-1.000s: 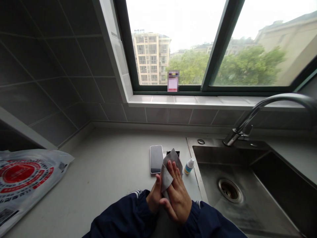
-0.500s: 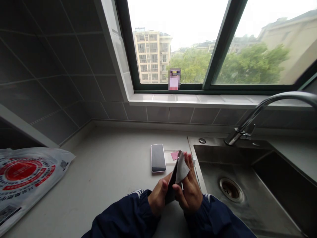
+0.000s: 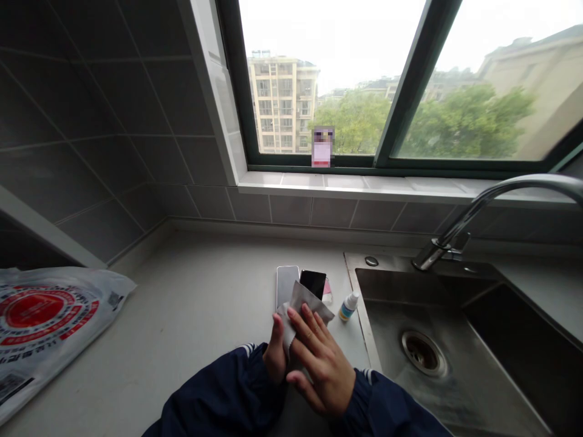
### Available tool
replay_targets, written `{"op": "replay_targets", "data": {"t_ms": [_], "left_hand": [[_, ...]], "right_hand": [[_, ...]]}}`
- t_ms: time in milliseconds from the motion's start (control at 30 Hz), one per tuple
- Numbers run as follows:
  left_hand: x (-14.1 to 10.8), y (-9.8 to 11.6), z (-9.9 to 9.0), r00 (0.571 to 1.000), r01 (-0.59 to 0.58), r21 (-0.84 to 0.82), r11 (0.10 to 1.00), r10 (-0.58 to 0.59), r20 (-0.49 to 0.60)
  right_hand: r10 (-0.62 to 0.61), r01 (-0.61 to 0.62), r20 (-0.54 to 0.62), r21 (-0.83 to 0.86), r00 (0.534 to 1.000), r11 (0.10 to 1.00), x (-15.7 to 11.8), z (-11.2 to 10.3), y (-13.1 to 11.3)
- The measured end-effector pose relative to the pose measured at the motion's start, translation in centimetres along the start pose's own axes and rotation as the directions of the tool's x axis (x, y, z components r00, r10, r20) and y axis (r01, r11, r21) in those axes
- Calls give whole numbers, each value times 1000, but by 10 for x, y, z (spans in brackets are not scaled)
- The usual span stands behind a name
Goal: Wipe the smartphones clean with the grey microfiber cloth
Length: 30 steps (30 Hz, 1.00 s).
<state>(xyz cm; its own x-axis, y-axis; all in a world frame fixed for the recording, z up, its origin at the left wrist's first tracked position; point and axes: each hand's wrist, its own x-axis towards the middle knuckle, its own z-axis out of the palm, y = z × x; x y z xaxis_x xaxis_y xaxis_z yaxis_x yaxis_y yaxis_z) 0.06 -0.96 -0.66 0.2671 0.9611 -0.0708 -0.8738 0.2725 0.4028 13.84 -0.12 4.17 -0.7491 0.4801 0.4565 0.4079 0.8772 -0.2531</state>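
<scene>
My left hand (image 3: 274, 358) is closed around a dark-screened phone (image 3: 313, 281), mostly hidden by a grey cloth (image 3: 306, 297) with a zigzag edge. Across the cloth lies my right hand (image 3: 321, 364), fingers outstretched and slightly spread, pressing it against the screen. Its thumb is apart from the fingers. On the counter beyond, a second phone (image 3: 286, 285) with a pale edge lies flat, partly covered by the cloth. A pink piece (image 3: 327, 287) shows behind the held phone. Right of my hands stands a small white-capped bottle (image 3: 348, 306) with a blue and yellow label.
A steel sink (image 3: 371, 340) with a curved tap (image 3: 464, 209) is on the right. On the left, a plastic bag (image 3: 50, 328) with red print lies on the pale counter (image 3: 195, 315). The window sill (image 3: 346, 182) runs along the back.
My hands have shifted left and the held phone has tipped from edge-on so its screen faces up more. The right hand has turned over onto the cloth; the bottle now shows fully.
</scene>
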Motion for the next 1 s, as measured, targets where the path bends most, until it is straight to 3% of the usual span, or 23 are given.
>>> {"op": "replay_targets", "data": {"t_ms": [67,133,333,567,633,767,900,1000], "left_hand": [[2,2,8,998,-21,9,1000,21,-57],[3,3,14,998,-24,29,999,25,-49],[-3,-3,17,991,-98,235,967,73,113],[-9,2,31,967,-183,533,826,54,248],[-8,3,32,967,-200,552,809,71,246],[-2,6,29,973,-220,493,842,150,178],[4,8,23,985,-169,398,902,135,110],[5,6,17,994,-101,317,943,84,67]], "right_hand": [[4,-4,28,15,1000,1000,0,2,0],[9,-9,30,8,999,1000,-1,6,2],[93,-101,-113,-63,989,993,-10,20,11],[298,-298,-350,53,888,953,-11,20,14],[312,-306,-343,73,886,949,-10,21,14],[246,-236,-222,69,944,969,-9,22,11],[123,-115,-112,80,986,990,-8,20,6],[88,-83,-103,51,991,995,-9,19,5]]}}
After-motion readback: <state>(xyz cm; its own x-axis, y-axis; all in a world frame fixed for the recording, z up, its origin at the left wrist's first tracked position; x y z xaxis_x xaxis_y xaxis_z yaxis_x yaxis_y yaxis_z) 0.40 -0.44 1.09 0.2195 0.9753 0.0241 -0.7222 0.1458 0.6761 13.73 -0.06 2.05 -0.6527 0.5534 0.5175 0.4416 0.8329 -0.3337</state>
